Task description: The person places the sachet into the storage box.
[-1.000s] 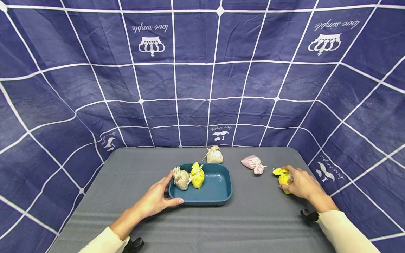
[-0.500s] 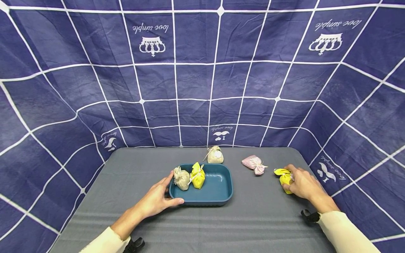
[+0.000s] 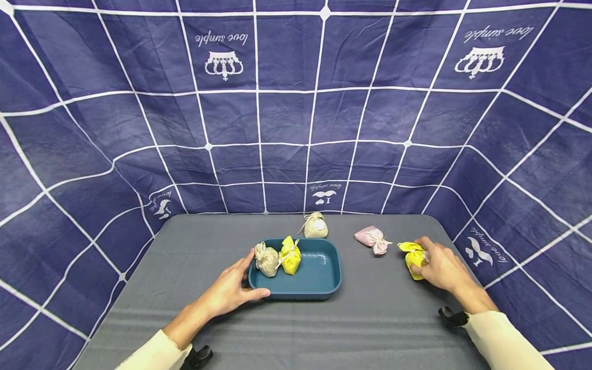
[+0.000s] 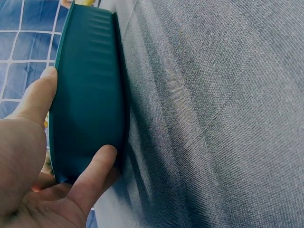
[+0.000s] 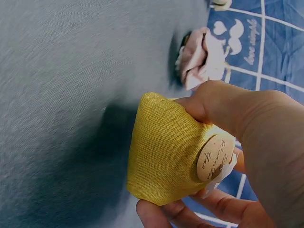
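Observation:
My right hand (image 3: 441, 268) grips a yellow sachet bag (image 3: 413, 258) at the table's right side; in the right wrist view the yellow bag (image 5: 168, 149) hangs slightly above the grey cloth, thumb and fingers around it, a round wooden tag on its side. My left hand (image 3: 228, 292) holds the near left corner of a teal tray (image 3: 319, 290), thumb along the front rim; the left wrist view shows thumb and fingers (image 4: 88, 178) clasping the tray wall (image 4: 88, 99). Inside the tray sit a beige bag (image 3: 266, 260) and a second yellow bag (image 3: 290, 256).
A pink bag (image 3: 371, 238) lies just left of my right hand, also in the right wrist view as the pink bag (image 5: 202, 61). Another beige bag (image 3: 315, 225) stands behind the tray. The grey table (image 3: 185, 246) is ringed by a blue checked cloth wall (image 3: 296, 113).
My right hand has raised the yellow bag a little off the table and drawn it slightly leftward. My left hand and the tray have stayed put.

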Demonstrator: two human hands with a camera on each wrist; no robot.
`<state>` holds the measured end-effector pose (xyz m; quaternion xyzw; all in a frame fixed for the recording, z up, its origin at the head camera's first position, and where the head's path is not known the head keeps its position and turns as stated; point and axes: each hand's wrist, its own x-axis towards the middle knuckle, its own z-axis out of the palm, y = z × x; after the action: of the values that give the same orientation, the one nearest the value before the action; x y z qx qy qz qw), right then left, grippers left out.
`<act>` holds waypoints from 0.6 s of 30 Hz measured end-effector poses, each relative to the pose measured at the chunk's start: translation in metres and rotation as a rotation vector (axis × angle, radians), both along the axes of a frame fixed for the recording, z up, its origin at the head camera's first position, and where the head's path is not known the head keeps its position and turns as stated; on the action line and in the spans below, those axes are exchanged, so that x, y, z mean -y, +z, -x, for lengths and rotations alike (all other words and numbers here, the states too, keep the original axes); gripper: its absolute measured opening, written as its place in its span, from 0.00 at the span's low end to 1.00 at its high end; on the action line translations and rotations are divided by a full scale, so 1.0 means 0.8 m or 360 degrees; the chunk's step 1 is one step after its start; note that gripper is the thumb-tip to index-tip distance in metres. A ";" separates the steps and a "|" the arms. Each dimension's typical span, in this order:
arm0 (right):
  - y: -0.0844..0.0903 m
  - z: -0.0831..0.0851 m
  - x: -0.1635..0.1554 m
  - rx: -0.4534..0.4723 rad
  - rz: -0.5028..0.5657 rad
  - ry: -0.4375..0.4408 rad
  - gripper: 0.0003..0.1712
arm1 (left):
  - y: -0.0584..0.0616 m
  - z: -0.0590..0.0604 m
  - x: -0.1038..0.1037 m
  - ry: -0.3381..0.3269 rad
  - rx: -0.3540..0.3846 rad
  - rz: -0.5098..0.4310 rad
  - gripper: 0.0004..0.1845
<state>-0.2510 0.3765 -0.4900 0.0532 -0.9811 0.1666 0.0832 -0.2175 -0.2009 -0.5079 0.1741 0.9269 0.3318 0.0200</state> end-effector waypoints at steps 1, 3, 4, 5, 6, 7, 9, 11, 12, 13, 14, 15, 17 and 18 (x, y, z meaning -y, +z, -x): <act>0.002 0.000 0.003 -0.0006 0.0006 -0.0002 0.39 | 0.000 0.000 0.001 0.0003 0.0003 -0.0003 0.69; 0.007 -0.001 0.009 -0.0020 0.0024 0.0002 0.39 | -0.001 0.000 0.002 0.0003 0.0006 -0.0012 0.69; 0.010 -0.002 0.012 -0.0028 0.0031 0.0002 0.39 | -0.001 0.000 0.002 0.0001 0.0003 -0.0010 0.69; 0.013 -0.002 0.015 -0.0037 0.0038 0.0003 0.39 | 0.000 -0.001 0.002 -0.0004 0.0003 -0.0018 0.69; 0.016 -0.003 0.019 -0.0046 0.0043 0.0005 0.39 | 0.000 0.000 0.002 -0.0005 0.0000 -0.0015 0.69; 0.019 -0.004 0.023 -0.0055 0.0050 0.0009 0.40 | 0.000 -0.001 0.002 -0.0006 0.0000 -0.0017 0.69; 0.024 -0.005 0.031 -0.0071 0.0062 0.0017 0.40 | 0.000 -0.001 0.001 -0.0006 -0.0002 -0.0017 0.69; 0.030 -0.006 0.040 -0.0085 0.0073 0.0025 0.40 | 0.000 -0.001 0.001 -0.0007 -0.0008 -0.0014 0.69; 0.032 -0.006 0.044 -0.0092 0.0078 0.0029 0.40 | 0.000 0.000 0.001 -0.0007 -0.0011 -0.0010 0.69; 0.034 -0.007 0.048 -0.0104 0.0084 0.0039 0.40 | 0.000 0.000 0.000 -0.0011 -0.0016 -0.0013 0.69; 0.036 -0.007 0.053 -0.0114 0.0090 0.0048 0.40 | 0.001 -0.001 0.000 -0.0013 -0.0017 -0.0018 0.69; 0.038 -0.007 0.058 -0.0127 0.0096 0.0058 0.39 | 0.001 -0.001 0.000 -0.0015 -0.0023 -0.0017 0.69; 0.041 -0.008 0.067 -0.0155 0.0106 0.0084 0.38 | 0.002 -0.001 0.000 -0.0022 -0.0027 -0.0018 0.69; 0.042 -0.008 0.072 -0.0168 0.0108 0.0098 0.38 | 0.003 -0.002 0.000 -0.0020 -0.0026 -0.0018 0.69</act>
<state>-0.2448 0.3187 -0.4563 0.0892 -0.9670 0.1992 0.1314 -0.2161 -0.2011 -0.5056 0.1828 0.9241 0.3354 0.0137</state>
